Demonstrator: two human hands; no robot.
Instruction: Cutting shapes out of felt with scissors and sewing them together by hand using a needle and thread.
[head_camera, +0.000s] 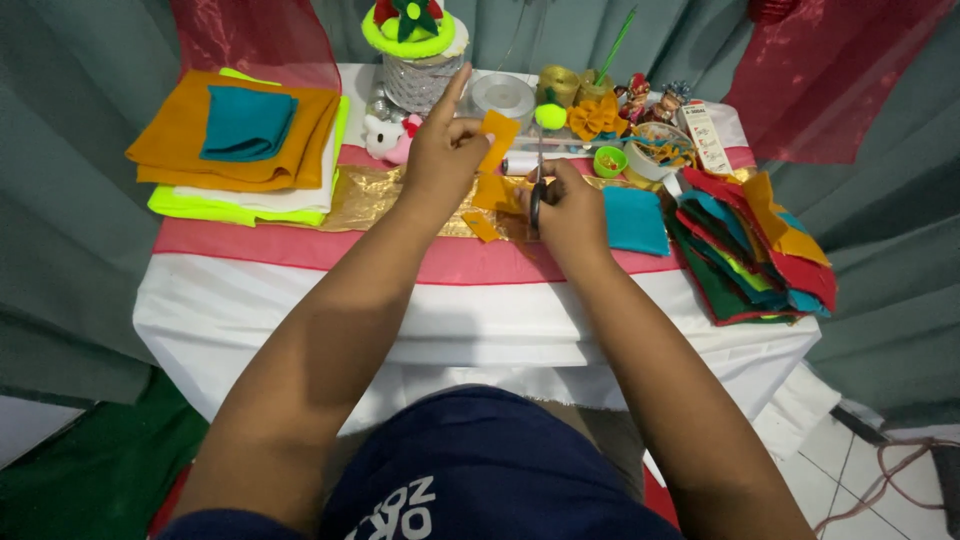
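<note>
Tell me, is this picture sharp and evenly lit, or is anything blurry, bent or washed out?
Head view: soft, even light with faint shadows; the white tablecloth is bright but not blown out. The left hand, right hand and orange felt piece look slightly soft, the scissors hard to make out. The wide lens bows the table's edges and enlarges the forearms near the camera.

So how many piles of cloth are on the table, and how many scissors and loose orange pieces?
Piles of cloth: 2, a folded stack and a mixed heap
Single teal cloth: 1
Scissors: 1, in the right hand
Orange pieces: 3, one in the left hand, one being cut, one lying loose
Total: 7
</note>
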